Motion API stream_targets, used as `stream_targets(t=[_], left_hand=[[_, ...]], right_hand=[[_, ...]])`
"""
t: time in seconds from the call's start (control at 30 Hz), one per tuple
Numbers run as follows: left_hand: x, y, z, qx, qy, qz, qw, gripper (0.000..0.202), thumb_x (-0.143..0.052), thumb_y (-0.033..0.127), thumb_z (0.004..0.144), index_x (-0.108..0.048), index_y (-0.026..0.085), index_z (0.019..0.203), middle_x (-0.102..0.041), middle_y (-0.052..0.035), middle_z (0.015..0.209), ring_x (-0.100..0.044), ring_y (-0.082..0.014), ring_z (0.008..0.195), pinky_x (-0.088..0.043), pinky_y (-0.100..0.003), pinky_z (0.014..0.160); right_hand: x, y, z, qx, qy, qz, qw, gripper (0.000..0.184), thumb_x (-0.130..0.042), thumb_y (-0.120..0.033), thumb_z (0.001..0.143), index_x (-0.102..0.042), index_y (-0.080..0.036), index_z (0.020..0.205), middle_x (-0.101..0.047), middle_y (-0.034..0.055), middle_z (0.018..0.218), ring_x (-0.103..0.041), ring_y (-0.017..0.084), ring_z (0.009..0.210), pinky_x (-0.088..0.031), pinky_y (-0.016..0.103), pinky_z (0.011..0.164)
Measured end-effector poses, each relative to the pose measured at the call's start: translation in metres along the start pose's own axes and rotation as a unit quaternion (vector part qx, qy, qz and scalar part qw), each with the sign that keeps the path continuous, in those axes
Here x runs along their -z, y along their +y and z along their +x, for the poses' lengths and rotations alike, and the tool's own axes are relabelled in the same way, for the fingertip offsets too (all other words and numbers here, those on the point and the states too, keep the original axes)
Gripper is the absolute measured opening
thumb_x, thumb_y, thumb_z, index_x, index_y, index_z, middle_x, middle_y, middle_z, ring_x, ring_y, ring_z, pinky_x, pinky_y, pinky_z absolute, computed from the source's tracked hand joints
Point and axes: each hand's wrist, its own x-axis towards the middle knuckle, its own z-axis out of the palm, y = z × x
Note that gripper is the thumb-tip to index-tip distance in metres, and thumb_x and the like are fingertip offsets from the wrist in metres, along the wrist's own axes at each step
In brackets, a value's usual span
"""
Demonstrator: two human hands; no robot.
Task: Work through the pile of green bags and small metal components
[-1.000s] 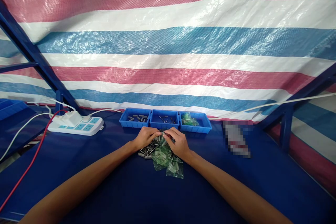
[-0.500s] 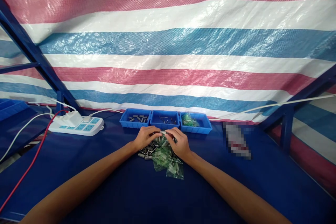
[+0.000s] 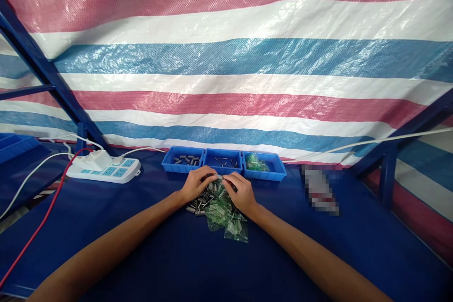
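Starting at the far left, a red cable runs across the blue table toward a white power strip with a plug in it. Right of the strip, three blue trays stand touching in a row against the striped tarp. The left tray holds loose grey cylinders. Just in front of it the left hand rests over a pile of the same grey pieces, fingers curled, thumb and forefinger pinched on a small grey part. That part sits between the two hands, just above the table and close to the front of the middle tray, which has a few thin pins in it. The right hand meets the left at the fingertips and pinches the other end of the part, its other fingers bent. Under and in front of this hand lie green bags with small pieces inside, touching the pile. The right tray holds more of them. Farther right lies a blurred thing, and a white cord runs along the tarp.
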Motion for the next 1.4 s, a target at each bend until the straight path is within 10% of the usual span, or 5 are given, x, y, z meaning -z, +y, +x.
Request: stream_targets(t=[0.3, 0.47, 0.83, 1.1, 1.4], left_hand=[[0.011, 0.001, 0.011, 0.145, 0.124, 0.01, 0.982, 0.03, -0.049, 0.039, 0.09, -0.059, 0.014, 0.104, -0.055, 0.003, 0.058, -0.042, -0.0067, 0.041, -0.034, -0.018, 0.047], [0.032, -0.007, 0.028, 0.156, 0.148, 0.112, 0.97, 0.027, -0.05, 0.037, 0.089, -0.061, 0.016, 0.102, -0.064, -0.0019, 0.082, -0.047, -0.0075, 0.048, -0.038, -0.019, 0.053], [0.058, -0.026, 0.039, 0.181, -0.017, 0.308, 0.934, 0.017, -0.056, 0.03, 0.084, -0.067, 0.021, 0.093, -0.069, -0.002, 0.091, -0.063, -0.0176, 0.078, -0.042, -0.023, 0.069], [0.061, -0.013, 0.043, 0.159, -0.021, 0.32, 0.934, 0.017, -0.054, 0.03, 0.085, -0.065, 0.02, 0.093, -0.069, -0.002, 0.091, -0.063, -0.0174, 0.077, -0.042, -0.023, 0.068], [0.053, 0.014, 0.042, 0.056, -0.207, 0.319, 0.923, 0.015, -0.053, 0.023, 0.084, -0.068, 0.02, 0.085, -0.068, -0.0013, 0.078, -0.062, -0.0164, 0.071, -0.04, -0.021, 0.062]], right_hand=[[0.0, -0.001, 0.0, -0.005, -0.016, 0.002, 1.0, 0.023, -0.042, -0.025, 0.094, -0.064, -0.018, 0.097, -0.059, 0.0064, 0.08, -0.055, 0.014, 0.065, -0.045, 0.027, 0.06], [-0.001, 0.0, -0.001, -0.005, -0.014, 0.008, 1.0, 0.023, -0.042, -0.026, 0.094, -0.064, -0.018, 0.096, -0.059, 0.0063, 0.08, -0.055, 0.014, 0.064, -0.045, 0.027, 0.059], [-0.001, 0.0, -0.001, -0.008, -0.018, 0.005, 1.0, 0.024, -0.041, -0.025, 0.094, -0.064, -0.018, 0.096, -0.059, 0.0063, 0.08, -0.054, 0.014, 0.063, -0.044, 0.027, 0.058], [0.0, 0.0, -0.001, -0.009, -0.02, 0.004, 1.0, 0.022, -0.042, -0.024, 0.094, -0.063, -0.018, 0.096, -0.059, 0.0061, 0.081, -0.054, 0.014, 0.064, -0.044, 0.026, 0.059], [0.001, -0.001, -0.001, -0.012, -0.03, 0.0, 0.999, 0.023, -0.042, -0.025, 0.094, -0.063, -0.018, 0.096, -0.059, 0.0061, 0.081, -0.054, 0.014, 0.065, -0.044, 0.027, 0.06]])
